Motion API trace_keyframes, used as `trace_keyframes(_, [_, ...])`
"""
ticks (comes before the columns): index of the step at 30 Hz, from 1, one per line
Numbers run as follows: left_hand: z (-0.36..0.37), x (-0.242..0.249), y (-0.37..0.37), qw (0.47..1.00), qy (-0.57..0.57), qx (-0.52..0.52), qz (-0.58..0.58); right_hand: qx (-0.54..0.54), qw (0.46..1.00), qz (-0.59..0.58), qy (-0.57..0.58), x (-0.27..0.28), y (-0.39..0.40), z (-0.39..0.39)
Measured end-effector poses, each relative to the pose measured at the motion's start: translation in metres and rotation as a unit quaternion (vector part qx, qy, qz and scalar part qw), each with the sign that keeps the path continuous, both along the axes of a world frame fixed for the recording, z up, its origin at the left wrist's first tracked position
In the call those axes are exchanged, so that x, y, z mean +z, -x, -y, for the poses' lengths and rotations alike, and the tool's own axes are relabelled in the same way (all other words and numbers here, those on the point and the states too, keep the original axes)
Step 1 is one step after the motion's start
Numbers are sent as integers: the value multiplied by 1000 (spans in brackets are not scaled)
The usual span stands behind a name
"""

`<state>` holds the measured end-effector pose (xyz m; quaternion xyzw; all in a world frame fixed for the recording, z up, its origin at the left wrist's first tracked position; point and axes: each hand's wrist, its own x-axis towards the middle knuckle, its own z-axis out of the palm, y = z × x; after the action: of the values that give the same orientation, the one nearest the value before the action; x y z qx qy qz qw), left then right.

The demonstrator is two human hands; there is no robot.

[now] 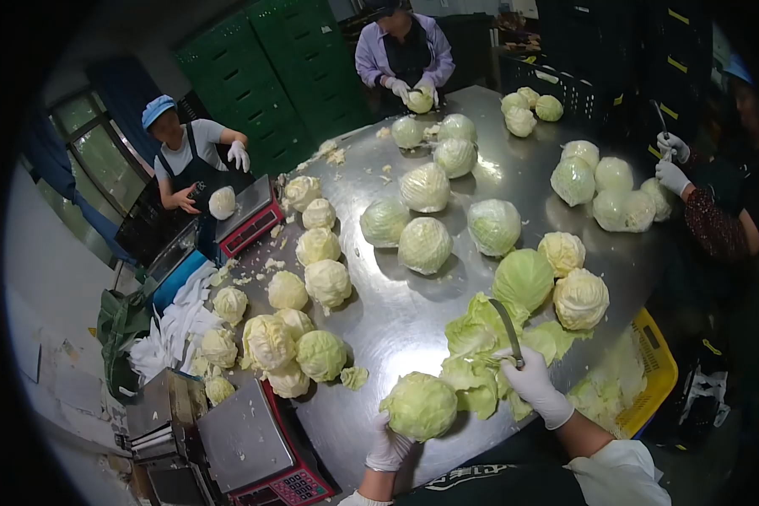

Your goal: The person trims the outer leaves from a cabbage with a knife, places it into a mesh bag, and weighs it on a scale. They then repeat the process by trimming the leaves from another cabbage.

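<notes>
My left hand (386, 447), in a white glove, grips a green cabbage (420, 406) from its left side and below, at the near edge of the metal table (379, 308). The cabbage hides part of the fingers. My right hand (536, 390), also gloved, is closed round the handle of a sickle-like curved knife (507, 323), its blade pointing away from me over loose cabbage leaves (474, 336). Beyond the leaves lie a large green leaf (523, 280) and two pale cabbages, the nearer cabbage (581, 299) larger.
Wrapped cabbages (424, 245) stand mid-table; bare cabbages (328, 282) line the left. A red-framed scale (246, 438) sits near left. A yellow crate (656, 367) with leaves is at right. Co-workers stand at left (198, 152), far side and right, the last with a tool.
</notes>
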<state>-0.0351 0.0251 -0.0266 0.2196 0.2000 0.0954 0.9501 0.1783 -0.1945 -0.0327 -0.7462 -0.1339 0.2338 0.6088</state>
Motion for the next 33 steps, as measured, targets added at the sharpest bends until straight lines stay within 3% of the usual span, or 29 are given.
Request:
trace_keyframes(1, [-12,8,-8,1000,-5,2,7,20,999,48,10,-7,-7,8])
trace_keyframes(2, [-25,17,-18,979,-195,63,-19,40,994,96,20,-12,-11,11])
trace_keyframes(3, [-40,26,-25,918,-375,123,-46,41,994,102,17,-7,-10,8])
trace_keyframes(4, [-64,27,-33,814,-556,146,-83,51,984,167,34,5,-7,6])
trace_keyframes(5, [-88,30,-42,673,-711,166,-116,59,969,233,50,17,-5,3])
trace_keyframes(6, [-100,46,-54,670,-715,171,-109,106,979,154,79,26,-4,1])
trace_keyframes(8, [-121,79,-77,418,-861,207,-206,123,967,204,85,-11,-5,-10])
trace_keyframes(11, [-171,79,-104,362,-870,234,-239,150,957,235,77,-6,-8,-17])
trace_keyframes(13, [-209,67,-113,348,-873,223,-261,259,942,201,73,11,-16,-20])
trace_keyframes(15, [-217,59,-126,336,-875,210,-280,241,938,247,19,8,-24,-19])
trace_keyframes(17, [-211,62,-132,269,-831,91,-477,268,921,238,155,44,-30,-16])
trace_keyframes(18, [-198,65,-134,270,-838,88,-466,210,923,310,95,29,-35,-18])
trace_keyframes(20, [-157,63,-131,183,-916,102,-341,173,939,264,138,39,-53,-30])
trace_keyframes(21, [-141,49,-131,224,-938,84,-249,149,949,217,176,41,-58,-38])
trace_keyframes(22, [-116,44,-125,290,-938,0,-192,139,951,210,179,22,-67,-51])
trace_keyframes(23, [-93,34,-123,324,-939,-63,-100,115,942,264,175,-9,-83,-68])
trace_keyframes(24, [-72,14,-120,318,-942,-102,-34,93,928,318,170,-28,-91,-79])
trace_keyframes(27, [-9,-23,-111,348,-921,-175,-15,75,894,402,183,-37,-94,-84])
trace_keyframes(28, [6,-28,-113,406,-884,-231,-28,149,906,331,220,-41,-95,-83])
trace_keyframes(29, [22,-32,-116,461,-839,-286,-39,151,904,329,226,-46,-88,-74])
trace_keyframes(31, [59,-57,-109,420,-872,-251,1,164,889,336,266,-39,-68,-47])
trace_keyframes(33, [96,-67,-100,459,-845,-251,107,177,898,279,290,-30,-58,0])
